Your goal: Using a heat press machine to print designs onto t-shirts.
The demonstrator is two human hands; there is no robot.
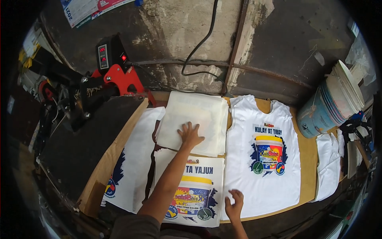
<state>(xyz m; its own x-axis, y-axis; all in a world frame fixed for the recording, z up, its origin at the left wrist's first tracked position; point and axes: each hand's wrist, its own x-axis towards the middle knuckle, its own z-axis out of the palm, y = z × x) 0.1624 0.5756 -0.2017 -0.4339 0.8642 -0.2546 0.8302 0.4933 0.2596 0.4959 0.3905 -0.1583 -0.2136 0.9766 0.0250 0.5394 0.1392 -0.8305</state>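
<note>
My left hand (191,135) rests with fingers spread on a stack of off-white blank paper sheets (195,107). My left forearm crosses over a pile of transfer sheets (217,165) printed with a mirrored paint-bucket design, just below the blank stack. My right hand (234,204) is over the lower left edge of a white sleeveless shirt (246,191), beside the printed sheets. Its fingers are loosely bent, with thumb and fingers apart and nothing between them. The shirt lies flat and bears the same design the right way round.
At left stands a red and black heat press (123,77) with a lit display; another printed white shirt (139,175) lies partly under its dark board (91,143). A bucket (326,105) and folded white cloth (328,167) are at right. A black cable (199,46) hangs behind.
</note>
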